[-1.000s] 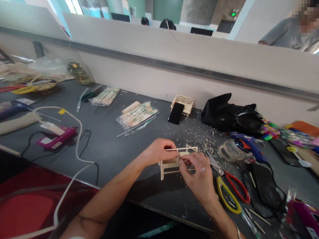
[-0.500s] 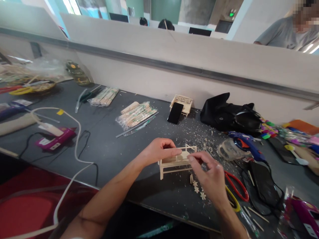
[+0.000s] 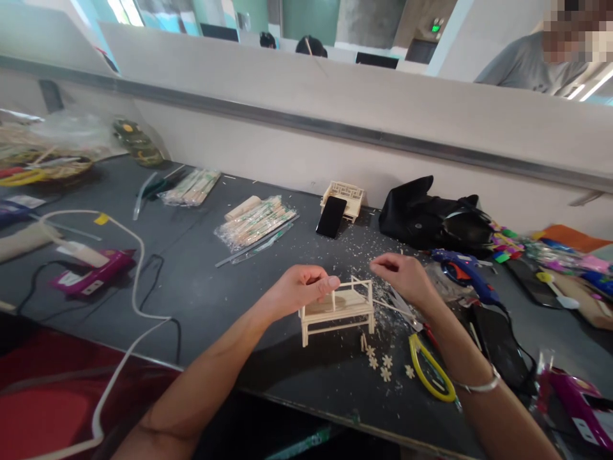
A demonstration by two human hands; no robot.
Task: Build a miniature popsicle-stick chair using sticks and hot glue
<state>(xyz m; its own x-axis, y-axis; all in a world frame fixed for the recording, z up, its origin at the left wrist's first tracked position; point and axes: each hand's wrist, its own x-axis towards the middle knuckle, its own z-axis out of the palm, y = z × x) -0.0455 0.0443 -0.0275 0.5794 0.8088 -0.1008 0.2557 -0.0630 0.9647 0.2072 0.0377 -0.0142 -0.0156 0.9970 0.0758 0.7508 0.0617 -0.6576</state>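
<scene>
My left hand [image 3: 297,291] is closed on the upper left part of a miniature wooden bench [image 3: 345,312], thumb over its back rail. The bench stands upright on the dark table, its slatted seat and legs showing. To the right and slightly above it, my right hand [image 3: 407,276] is in the air with fingers pinched together, apart from the bench. Whatever is between those fingertips is hidden or too small to make out. Scissors with red and yellow handles [image 3: 433,378] lie below my right hand. Small flower-shaped wooden pieces [image 3: 385,372] lie in front of the bench.
Behind are a second miniature bench [image 3: 353,203], a phone [image 3: 331,216] leaning on it, and a black bag [image 3: 431,220]. A blue glue gun [image 3: 472,275] lies right, a purple glue gun [image 3: 98,271] left. Bagged sticks [image 3: 261,220] lie mid-table. Wood chips are scattered about.
My right hand has left the bench, moving up and to the right. The scissors and the bench's right end now show more fully. My left hand keeps its hold.
</scene>
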